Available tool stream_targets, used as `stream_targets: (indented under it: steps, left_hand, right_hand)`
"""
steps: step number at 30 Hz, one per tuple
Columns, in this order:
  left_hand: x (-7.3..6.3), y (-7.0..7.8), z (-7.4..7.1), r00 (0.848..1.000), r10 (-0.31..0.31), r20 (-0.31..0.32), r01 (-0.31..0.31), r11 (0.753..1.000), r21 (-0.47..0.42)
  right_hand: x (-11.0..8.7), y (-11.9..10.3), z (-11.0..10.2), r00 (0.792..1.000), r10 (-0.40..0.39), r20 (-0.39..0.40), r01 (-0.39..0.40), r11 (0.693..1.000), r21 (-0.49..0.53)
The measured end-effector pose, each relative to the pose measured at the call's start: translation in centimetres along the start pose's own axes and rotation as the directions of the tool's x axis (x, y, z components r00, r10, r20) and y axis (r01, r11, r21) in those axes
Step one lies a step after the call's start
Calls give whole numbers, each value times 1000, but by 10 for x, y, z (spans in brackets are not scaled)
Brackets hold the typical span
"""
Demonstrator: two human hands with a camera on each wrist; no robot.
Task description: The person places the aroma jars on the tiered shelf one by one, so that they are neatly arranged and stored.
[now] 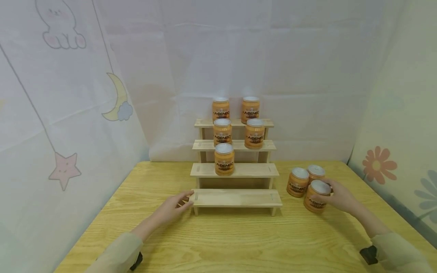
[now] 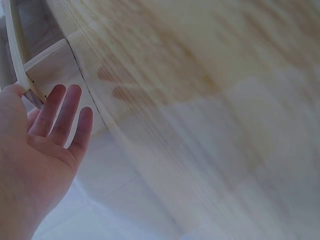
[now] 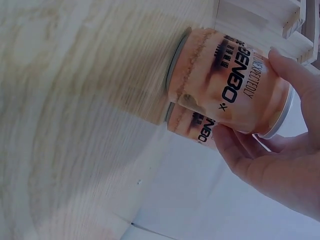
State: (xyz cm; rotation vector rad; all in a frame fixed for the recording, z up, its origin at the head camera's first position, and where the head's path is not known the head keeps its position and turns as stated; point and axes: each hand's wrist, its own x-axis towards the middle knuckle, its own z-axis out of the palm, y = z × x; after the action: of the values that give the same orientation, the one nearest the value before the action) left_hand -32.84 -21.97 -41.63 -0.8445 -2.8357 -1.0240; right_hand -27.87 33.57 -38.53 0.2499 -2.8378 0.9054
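Note:
My right hand (image 1: pixel 341 195) grips the front orange can (image 1: pixel 315 197) of a group of three on the table, thumb on one side and fingers on the other. In the right wrist view, the base of this can (image 3: pixel 220 80) meets the wooden surface or lies very near it. My left hand (image 1: pixel 174 206) pinches the left end of the bottom step of a wooden stepped shelf (image 1: pixel 235 198). The left wrist view shows its thumb and index finger at the board's corner, the other fingers (image 2: pixel 65 115) extended.
Several matching cans stand on the shelf's upper steps: two on the top, two on the second, one can (image 1: pixel 224 159) on the third. Beside the held can are a left can (image 1: pixel 297 182) and a rear can (image 1: pixel 316 172). Printed cloth walls (image 1: pixel 273 64) enclose the wooden table (image 1: pixel 218 242).

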Motion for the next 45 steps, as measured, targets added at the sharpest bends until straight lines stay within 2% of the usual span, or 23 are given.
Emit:
stream_targets:
  steps: [7, 14, 18, 28, 34, 39, 45]
  left_hand:
    - [-1, 1, 0, 1000, -4, 3, 4, 1000, 1]
    - [-1, 1, 0, 1000, -11, 1, 11, 1000, 0]
    - [-1, 1, 0, 1000, -5, 5, 5, 1000, 5]
    - [-2, 1, 0, 1000, -7, 3, 7, 1000, 16]
    - [-3, 3, -2, 1000, -14, 13, 14, 1000, -11]
    - [-2, 1, -2, 1000, -12, 8, 12, 1000, -23]
    - [-3, 0, 0, 1000, 14, -7, -14, 999, -46]
  right_hand:
    - [-4, -8, 4, 998, 39, 41, -39, 999, -2]
    - [-4, -11, 7, 1000, -8, 25, 8, 1000, -5]
    - [-4, -13, 9, 1000, -10, 15, 10, 1000, -13]
    - [-5, -30, 10, 999, -34, 34, 33, 999, 19]
    - [4, -44, -2, 998, -61, 29, 60, 998, 24]
    - [18, -61, -16, 995, -87, 42, 83, 992, 95]
    - [33, -90, -27, 991, -134, -4, 134, 987, 86]
